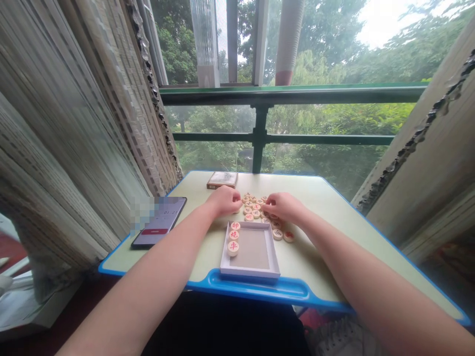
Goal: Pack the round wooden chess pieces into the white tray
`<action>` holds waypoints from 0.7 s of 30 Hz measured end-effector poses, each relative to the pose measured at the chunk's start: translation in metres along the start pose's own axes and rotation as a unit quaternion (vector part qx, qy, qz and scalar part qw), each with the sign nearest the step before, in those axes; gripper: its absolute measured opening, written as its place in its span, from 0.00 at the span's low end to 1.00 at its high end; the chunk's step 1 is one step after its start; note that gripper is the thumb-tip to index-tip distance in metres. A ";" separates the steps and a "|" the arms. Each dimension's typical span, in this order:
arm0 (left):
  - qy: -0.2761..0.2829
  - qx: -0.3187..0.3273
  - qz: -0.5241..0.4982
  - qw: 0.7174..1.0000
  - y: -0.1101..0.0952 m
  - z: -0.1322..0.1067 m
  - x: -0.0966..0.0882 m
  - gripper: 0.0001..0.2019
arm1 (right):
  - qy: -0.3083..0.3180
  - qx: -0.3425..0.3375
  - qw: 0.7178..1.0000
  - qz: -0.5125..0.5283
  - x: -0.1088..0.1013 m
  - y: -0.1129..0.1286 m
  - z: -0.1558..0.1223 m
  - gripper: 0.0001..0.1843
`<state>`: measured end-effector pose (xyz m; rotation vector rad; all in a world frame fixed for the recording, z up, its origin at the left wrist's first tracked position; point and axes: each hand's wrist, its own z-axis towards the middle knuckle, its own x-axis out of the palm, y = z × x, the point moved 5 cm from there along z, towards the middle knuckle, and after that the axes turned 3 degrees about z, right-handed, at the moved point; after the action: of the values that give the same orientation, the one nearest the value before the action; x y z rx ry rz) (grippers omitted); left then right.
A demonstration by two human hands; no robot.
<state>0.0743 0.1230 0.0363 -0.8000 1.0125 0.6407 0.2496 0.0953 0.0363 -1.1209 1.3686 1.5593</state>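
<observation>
Several round wooden chess pieces (253, 207) with red and dark characters lie in a loose pile on the pale table (326, 207). My left hand (225, 200) rests at the pile's left edge, fingers curled down onto the pieces. My right hand (282, 205) sits at the pile's right edge, fingers bent and pinching among the pieces. What each hand grips is hidden by the fingers. In front of the pile lies a shallow white box (251, 251) with three red-marked pieces (233, 237) lined along its left side.
A phone (160, 221) with a lit screen lies at the table's left edge. A small brown box lid (222, 179) sits at the back. Curtains hang on both sides, and a green railing (293, 94) crosses the window behind. The table has a blue rim (260, 291).
</observation>
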 end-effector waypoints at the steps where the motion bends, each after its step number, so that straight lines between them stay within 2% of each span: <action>1: -0.002 0.001 -0.005 1.000 0.000 0.000 0.000 0.10 | -0.011 -0.006 1.000 0.007 -0.001 0.001 -0.001 0.16; 6: -0.024 -0.005 -0.037 0.999 0.004 -0.001 -0.001 0.08 | -0.074 -0.031 0.995 0.057 -0.010 0.007 -0.006 0.11; 8: -0.027 -0.005 -0.043 0.999 0.005 -0.001 0.000 0.08 | -0.070 -0.063 0.990 0.103 -0.013 0.014 -0.011 0.12; 10: -0.031 -0.006 -0.062 0.998 0.004 -0.001 0.000 0.08 | -0.020 -0.119 0.983 0.138 -0.013 0.027 -0.020 0.13; 13: -0.024 -0.039 -0.164 0.985 0.001 0.001 -0.001 0.08 | 0.061 -0.198 0.972 0.112 -0.011 0.049 -0.038 0.10; 17: 0.034 -0.105 -0.358 0.927 -0.005 0.001 0.000 0.07 | 0.126 -0.217 0.967 0.040 -0.005 0.068 -0.057 0.10; 19: 0.035 -0.107 -0.413 0.904 -0.007 0.001 -0.003 0.07 | 0.151 -0.219 0.964 0.019 -0.003 0.072 -0.064 0.09; 21: 0.025 -0.101 -0.437 0.893 -0.007 0.002 -0.006 0.06 | 0.164 -0.222 0.961 0.009 -0.002 0.074 -0.068 0.10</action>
<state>0.0779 0.1201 0.0445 -1.3395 0.5306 -0.0628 0.1900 0.0180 0.0595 -1.7069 1.2650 1.8074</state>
